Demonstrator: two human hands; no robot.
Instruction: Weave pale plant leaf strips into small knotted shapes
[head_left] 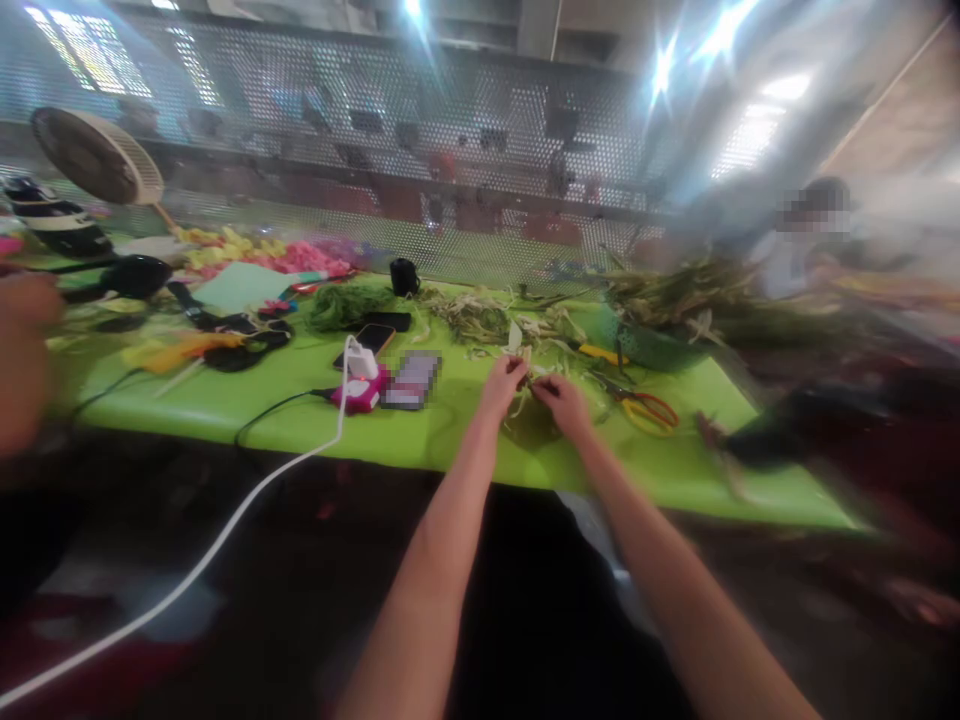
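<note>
Both my hands reach out over a bright green table (420, 440). My left hand (501, 385) is closed on pale leaf strips (519, 345), one strip sticking up above the fingers. My right hand (564, 405) is closed too, pinching the same bundle of strips from the right. Under the hands lies a small dark green leaf piece (529, 425). The picture is smeared by motion, so the fingers are not sharp.
Orange-handled scissors (649, 410) lie right of my hands. To the left are a pink power block with white charger (361, 385), a phone (365, 342) and a white cable (225, 535). Leaf heaps (480, 315), a green basket (652, 345), a black cup (404, 276); another person (810, 240) sits far right.
</note>
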